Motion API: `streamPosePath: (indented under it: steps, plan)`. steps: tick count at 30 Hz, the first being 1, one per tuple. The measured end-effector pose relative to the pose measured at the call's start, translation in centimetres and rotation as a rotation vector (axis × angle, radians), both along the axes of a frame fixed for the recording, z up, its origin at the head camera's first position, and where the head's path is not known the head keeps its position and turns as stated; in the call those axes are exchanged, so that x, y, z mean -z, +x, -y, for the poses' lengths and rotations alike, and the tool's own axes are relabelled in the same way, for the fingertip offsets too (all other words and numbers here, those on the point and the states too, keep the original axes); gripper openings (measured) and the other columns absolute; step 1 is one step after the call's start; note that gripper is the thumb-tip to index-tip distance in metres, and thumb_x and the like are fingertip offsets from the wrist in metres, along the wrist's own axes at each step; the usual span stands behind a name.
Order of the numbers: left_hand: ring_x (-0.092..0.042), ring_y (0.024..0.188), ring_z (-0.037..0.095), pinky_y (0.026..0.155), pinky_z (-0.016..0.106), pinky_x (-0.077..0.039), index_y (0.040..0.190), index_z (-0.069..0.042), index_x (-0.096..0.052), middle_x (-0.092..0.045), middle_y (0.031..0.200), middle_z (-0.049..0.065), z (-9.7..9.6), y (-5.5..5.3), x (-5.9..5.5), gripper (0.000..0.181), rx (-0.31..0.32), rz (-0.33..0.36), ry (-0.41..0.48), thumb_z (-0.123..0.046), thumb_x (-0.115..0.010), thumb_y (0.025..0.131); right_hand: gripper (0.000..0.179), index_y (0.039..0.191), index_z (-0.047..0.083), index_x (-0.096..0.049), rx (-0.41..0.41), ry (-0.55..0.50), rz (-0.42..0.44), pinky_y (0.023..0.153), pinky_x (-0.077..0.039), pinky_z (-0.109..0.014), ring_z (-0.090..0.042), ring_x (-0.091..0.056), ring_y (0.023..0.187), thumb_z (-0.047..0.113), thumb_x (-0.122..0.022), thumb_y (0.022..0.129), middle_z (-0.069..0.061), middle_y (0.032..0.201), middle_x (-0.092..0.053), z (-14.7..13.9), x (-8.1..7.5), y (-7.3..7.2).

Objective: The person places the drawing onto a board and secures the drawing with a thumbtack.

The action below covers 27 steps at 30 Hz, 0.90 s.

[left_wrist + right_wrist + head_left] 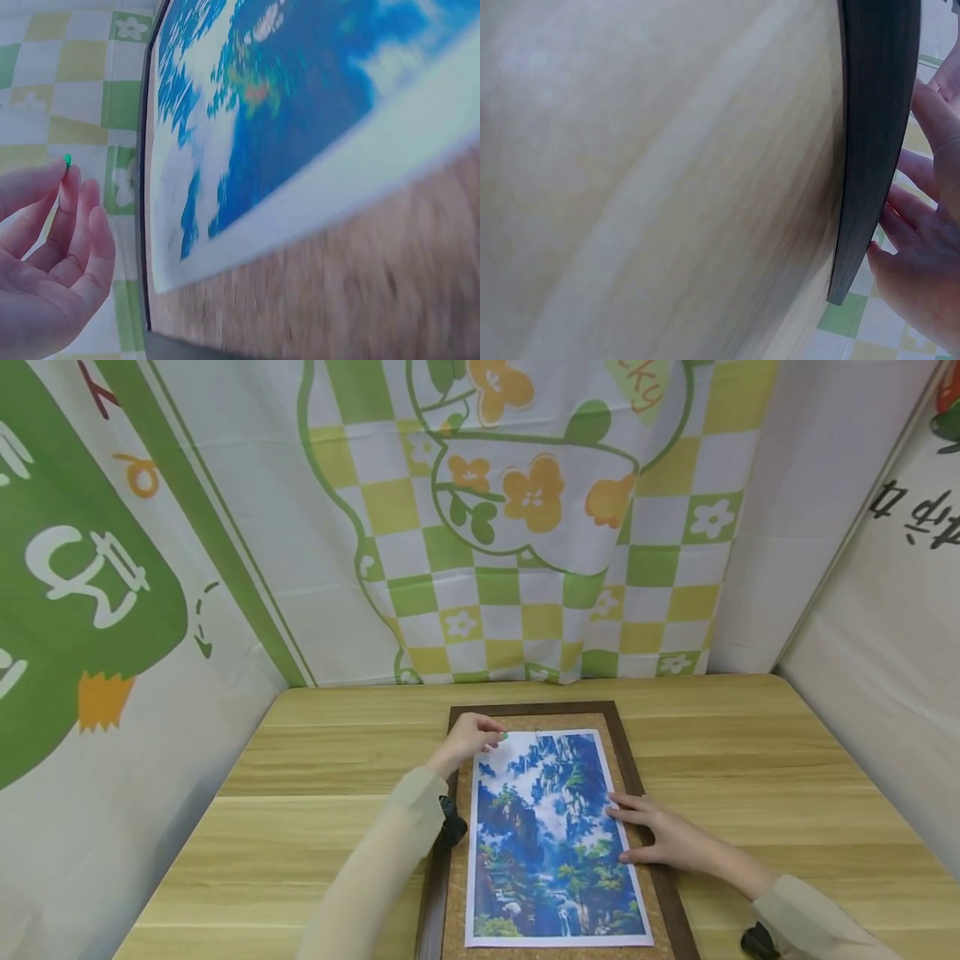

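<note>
A blue-and-green landscape print (pixel 551 835) lies flat on a cork board (pixel 455 893) with a dark brown frame. Between thumb and index finger, my left hand (pixel 468 741) pinches a small green push pin (pixel 67 160) at the print's top left corner. The left wrist view shows the other fingers of this hand loosely bent below the pin. My right hand (pixel 667 837) rests with spread, fairly straight fingers on the print's right edge, its palm over the board's frame (pixel 877 142).
The board lies on a light wooden table (pixel 315 835). Behind it hangs a green, yellow and white checkered cloth (pixel 517 568). Printed fabric walls (pixel 97 610) stand at the left and the right. A dark wrist device (pixel 450 825) is strapped to the left wrist.
</note>
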State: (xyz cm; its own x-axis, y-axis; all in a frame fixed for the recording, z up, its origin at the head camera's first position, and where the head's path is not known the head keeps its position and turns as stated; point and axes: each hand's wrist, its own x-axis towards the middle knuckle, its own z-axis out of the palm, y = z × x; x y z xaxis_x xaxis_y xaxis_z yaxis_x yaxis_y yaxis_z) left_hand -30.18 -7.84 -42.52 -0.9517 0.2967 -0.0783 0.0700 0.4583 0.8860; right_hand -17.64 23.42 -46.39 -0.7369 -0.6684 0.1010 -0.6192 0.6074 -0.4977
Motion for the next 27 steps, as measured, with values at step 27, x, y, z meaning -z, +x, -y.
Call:
streamPosePath:
  steps: [27]
  plan:
    - [-0.053,0.049,0.011,0.049,0.024,-0.049,0.09,0.006,-0.067,-0.065,0.079,0.02,-6.2,-1.4,3.1,0.013,-0.3,0.145,0.279,0.002,-0.059,0.08,0.065,0.126,-0.001,-0.047,0.006,-0.014,0.02,0.087,-0.033,-0.06,-0.045,-0.032,0.118,0.041,-0.062,0.079,-0.023,0.135,-0.034,-0.1,0.6,-0.2]
